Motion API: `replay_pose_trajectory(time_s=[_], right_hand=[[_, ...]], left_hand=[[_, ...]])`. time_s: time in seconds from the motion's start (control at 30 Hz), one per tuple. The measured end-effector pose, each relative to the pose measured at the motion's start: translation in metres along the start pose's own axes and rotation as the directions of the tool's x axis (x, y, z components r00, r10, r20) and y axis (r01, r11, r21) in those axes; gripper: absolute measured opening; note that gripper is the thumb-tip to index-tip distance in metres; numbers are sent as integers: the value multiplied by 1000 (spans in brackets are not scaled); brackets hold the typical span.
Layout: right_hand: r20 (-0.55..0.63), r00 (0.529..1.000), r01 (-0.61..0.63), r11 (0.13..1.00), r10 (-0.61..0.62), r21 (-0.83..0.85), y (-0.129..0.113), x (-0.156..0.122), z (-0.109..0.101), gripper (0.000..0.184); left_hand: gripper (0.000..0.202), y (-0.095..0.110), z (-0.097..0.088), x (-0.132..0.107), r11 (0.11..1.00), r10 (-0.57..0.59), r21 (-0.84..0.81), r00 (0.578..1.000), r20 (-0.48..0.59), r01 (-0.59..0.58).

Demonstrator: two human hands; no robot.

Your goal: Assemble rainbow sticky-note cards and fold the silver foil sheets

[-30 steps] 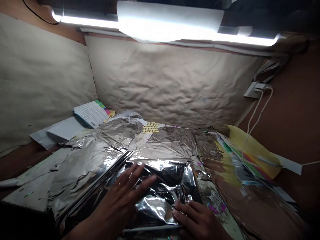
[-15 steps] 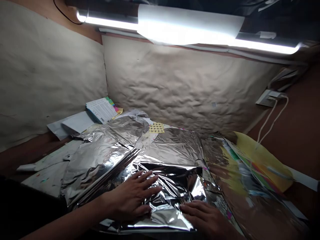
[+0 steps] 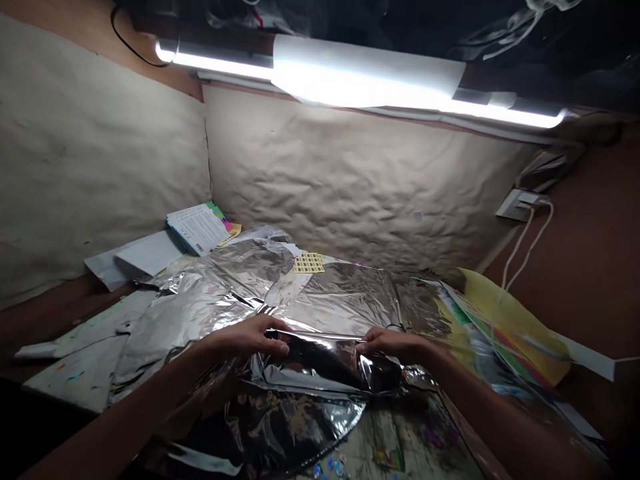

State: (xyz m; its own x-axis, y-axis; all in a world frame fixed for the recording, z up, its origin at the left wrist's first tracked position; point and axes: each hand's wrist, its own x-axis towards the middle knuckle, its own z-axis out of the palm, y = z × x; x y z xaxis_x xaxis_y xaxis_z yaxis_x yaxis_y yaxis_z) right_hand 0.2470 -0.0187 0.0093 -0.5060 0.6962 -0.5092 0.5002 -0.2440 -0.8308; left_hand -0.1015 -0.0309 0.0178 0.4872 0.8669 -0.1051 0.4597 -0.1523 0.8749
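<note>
A shiny silver foil sheet [image 3: 320, 363] is gathered into a folded bundle in front of me, its far edge raised. My left hand [image 3: 255, 340] pinches that edge near its left end, thumb and fingers closed on it. At the right end, my right hand [image 3: 387, 343] grips the same edge between thumb and fingers. Nearer to me, a rounded dark, glossy film piece [image 3: 285, 427] lies on the work surface. Behind the hands spread more wrinkled silver sheets [image 3: 345, 293]. Beyond them lies a yellow sticker sheet [image 3: 309, 263] with small dark marks.
Booklets with coloured edges [image 3: 197, 229] and white papers [image 3: 150, 252] lie at the back left. On the right are a yellow sheet [image 3: 505, 313] and colourful printed papers. A wall socket [image 3: 520, 204] with white cables is at the right; a tube light [image 3: 505, 113] hangs above.
Both hands have moved from lying flat on the foil to gripping its edge farther back. The foil has shifted away and folded up, uncovering the surface nearer me. The view has tilted slightly.
</note>
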Motion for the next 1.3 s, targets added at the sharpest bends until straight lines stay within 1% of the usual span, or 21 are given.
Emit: replay_pose_trajectory(time_s=[0.1, 0.13, 0.23, 0.3, 0.37, 0.4, 0.43, 0.47, 0.5, 0.53, 0.63, 0.73, 0.8, 0.83, 0.87, 0.9, 0.97, 1.03, 1.07, 1.17, 1.3], right_hand=[[-70, 996, 58, 996, -53, 64, 8, -15, 2, 48], [-123, 988, 104, 990, -92, 95, 11, -22, 4, 48], [-336, 927, 224, 965, -168, 137, 21, -38, 14, 58], [-461, 877, 219, 967, -136, 133, 30, -40, 24, 65], [-518, 851, 196, 968, -89, 156, 38, -35, 33, 68], [-529, 846, 195, 964, -73, 180, 42, -31, 36, 70], [-529, 846, 198, 959, -64, 201, 45, -27, 38, 72], [-532, 844, 207, 955, -65, 212, 48, -23, 39, 73], [-546, 835, 221, 953, -75, 208, 51, -20, 39, 74], [-561, 822, 237, 953, -94, 188, 54, -18, 38, 72], [-617, 766, 274, 960, -181, 58, 58, -20, 36, 64], [-670, 686, 193, 959, -284, -209, 55, -33, 42, 52], [-685, 588, 55, 866, -430, -496, 49, -42, 52, 49], [-655, 551, -16, 778, -518, -628, 44, -45, 59, 48], [-596, 540, -65, 676, -595, -734, 39, -46, 66, 49], [-516, 566, -79, 580, -643, -811, 34, -45, 73, 51], [-360, 686, -29, 470, -633, -882, 26, -38, 82, 56], [-267, 799, 27, 475, -539, -879, 22, -27, 85, 64], [-252, 834, 35, 502, -491, -864, 21, -21, 85, 68], [-273, 877, 2, 572, -395, -821, 21, -15, 90, 70], [-368, 886, -110, 643, -283, -758, 31, -46, 117, 72]], left_hand=[[68, -22, 7, 7, 981, -182, -44, 977, 110, 188], [73, -28, 9, 9, 974, -208, -68, 973, 101, 215], [73, -32, 7, 11, 976, -195, -72, 972, 132, 206], [65, -21, 4, 7, 987, -158, 61, 980, 119, 152], [60, -3, 6, 0, 949, -54, 308, 998, -31, 61], [60, 7, 11, -4, 895, 50, 445, 991, -128, 12], [60, 16, 18, -8, 823, 176, 567, 964, -201, -32], [61, 24, 28, -11, 746, 294, 661, 929, -224, -77], [61, 28, 40, -13, 680, 369, 724, 909, -195, -121], [62, 29, 53, -14, 634, 386, 757, 913, -133, -158], [72, 16, 86, -11, 610, 217, 779, 976, 11, -144], [78, 0, 98, -7, 618, 98, 782, 995, 33, -86], [79, -5, 96, -6, 619, 83, 781, 996, 33, -78], [79, -5, 95, -6, 620, 81, 781, 996, 30, -74], [80, -4, 94, -6, 621, 80, 780, 996, 26, -71], [79, -3, 94, -6, 622, 83, 780, 996, 23, -69], [79, -2, 95, -7, 623, 89, 780, 996, 12, -65], [79, -3, 97, -7, 626, 89, 777, 996, 0, -56], [80, -3, 98, -6, 629, 88, 775, 996, -3, -54], [83, -4, 93, -3, 633, 80, 771, 996, 29, -73], [72, 0, 73, 7, 616, 138, 740, 961, 238, -271]])
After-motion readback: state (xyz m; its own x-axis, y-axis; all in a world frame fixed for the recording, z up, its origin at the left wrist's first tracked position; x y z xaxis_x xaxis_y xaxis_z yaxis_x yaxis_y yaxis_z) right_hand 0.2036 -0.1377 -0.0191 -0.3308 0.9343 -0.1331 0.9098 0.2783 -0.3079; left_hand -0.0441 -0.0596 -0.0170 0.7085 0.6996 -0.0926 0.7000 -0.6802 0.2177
